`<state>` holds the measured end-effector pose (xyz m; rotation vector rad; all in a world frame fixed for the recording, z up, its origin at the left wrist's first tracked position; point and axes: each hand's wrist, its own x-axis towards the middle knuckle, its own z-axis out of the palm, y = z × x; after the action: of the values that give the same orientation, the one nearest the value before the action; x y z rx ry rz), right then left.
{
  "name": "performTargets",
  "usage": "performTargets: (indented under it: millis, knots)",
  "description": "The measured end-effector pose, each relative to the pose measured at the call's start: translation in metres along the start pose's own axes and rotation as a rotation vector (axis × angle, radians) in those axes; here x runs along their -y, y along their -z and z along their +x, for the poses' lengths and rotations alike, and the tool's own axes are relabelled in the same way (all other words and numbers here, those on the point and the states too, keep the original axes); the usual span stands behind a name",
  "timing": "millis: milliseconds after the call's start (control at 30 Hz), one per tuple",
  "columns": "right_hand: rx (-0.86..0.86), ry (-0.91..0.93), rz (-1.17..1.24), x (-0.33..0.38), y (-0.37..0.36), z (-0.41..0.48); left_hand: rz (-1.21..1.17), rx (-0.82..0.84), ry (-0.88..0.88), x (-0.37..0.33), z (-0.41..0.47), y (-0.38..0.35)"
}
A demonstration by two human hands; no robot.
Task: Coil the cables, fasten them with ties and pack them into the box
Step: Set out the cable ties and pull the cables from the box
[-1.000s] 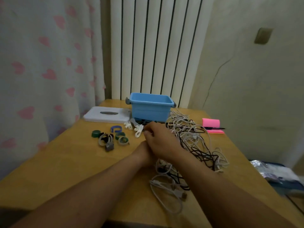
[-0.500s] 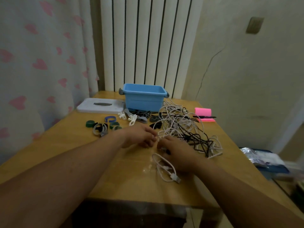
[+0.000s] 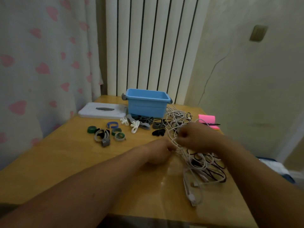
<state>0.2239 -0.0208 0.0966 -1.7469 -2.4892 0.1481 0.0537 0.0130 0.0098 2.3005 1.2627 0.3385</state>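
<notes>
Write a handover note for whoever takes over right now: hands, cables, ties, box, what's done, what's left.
Left hand: grip on a white cable at the near-left edge of the pile.
Right hand: pinches white strands of the cable tangle.
The cable tangle, black and white leads, lies uncoiled on the right half of the table.
Ties: loose, left of the hands; more lie in front of the blue box.
Box open, its lid flat beside it; no cable shows inside.
Done: nothing coiled or tied.
Left: separate, coil, tie and pack every cable.
</notes>
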Motion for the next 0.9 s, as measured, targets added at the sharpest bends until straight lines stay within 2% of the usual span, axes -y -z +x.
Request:
performTargets:
  millis: [67, 133, 233, 300, 367, 567, 767, 900]
  knots:
    - [-0.152, 0.033, 0.144, 0.023, 0.001, 0.025, 0.026, -0.084, 0.006, 0.011, 0.004, -0.002]
    - [-0.227, 0.054, 0.324, 0.043, -0.010, 0.055, 0.108, -0.222, 0.054, 0.027, 0.011, 0.002]
    - [-0.214, 0.011, 0.535, 0.050, -0.040, 0.099, 0.142, -0.451, 0.143, 0.054, 0.021, 0.011]
    - [-0.166, -0.035, 0.616, 0.045, -0.057, 0.120, -0.024, -0.606, 0.176, 0.068, 0.028, 0.017]
    - [-0.185, -0.095, 0.653, 0.033, -0.071, 0.134, -0.096, -0.679, 0.188, 0.076, 0.038, 0.019]
    - [-0.384, -0.346, 0.561, -0.023, -0.101, 0.145, 0.115, -0.567, 0.224, 0.095, 0.062, 0.007]
    - [-0.266, -0.157, 0.246, -0.030, -0.109, 0.149, 0.187, -0.508, 0.280, 0.103, 0.066, 0.012]
    - [-0.427, -0.085, 0.209, -0.023, -0.104, 0.146, 0.212, -0.537, 0.250, 0.107, 0.067, 0.014]
